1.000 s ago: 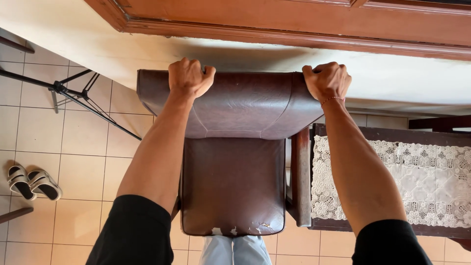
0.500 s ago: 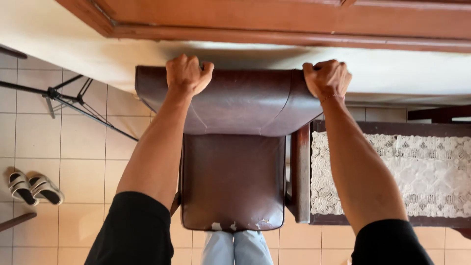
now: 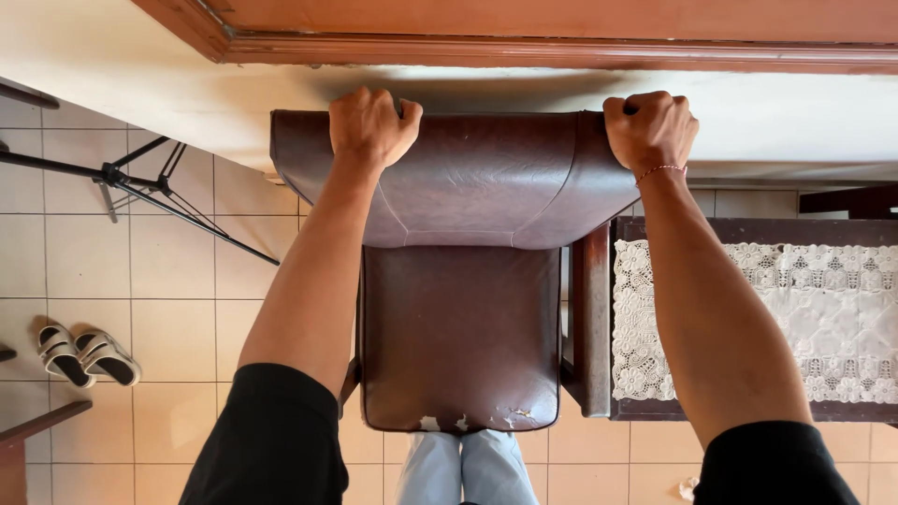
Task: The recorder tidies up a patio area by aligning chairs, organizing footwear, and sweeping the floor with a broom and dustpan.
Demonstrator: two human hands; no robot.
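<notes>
Two hands (image 3: 372,126) (image 3: 649,131) grip one brown chair (image 3: 458,178); two sandals (image 3: 86,355) nearby.

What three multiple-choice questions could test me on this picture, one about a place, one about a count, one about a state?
1. Where does the white lace cloth lie?
A. On the dark wooden table right of the chair
B. On the chair seat
C. On the floor

2. How many striped sandals lie on the beige tiled floor?
A. One
B. Two
C. Four

3. How do the hands meet the brown leather chair?
A. Both hover above it
B. Only one touches it
C. Both grip its backrest top

Answers:
1 A, the cloth covers the table beside the seat.
2 B, a pair lies at the left edge.
3 C, the left hand and right hand curl over the backrest.
</notes>
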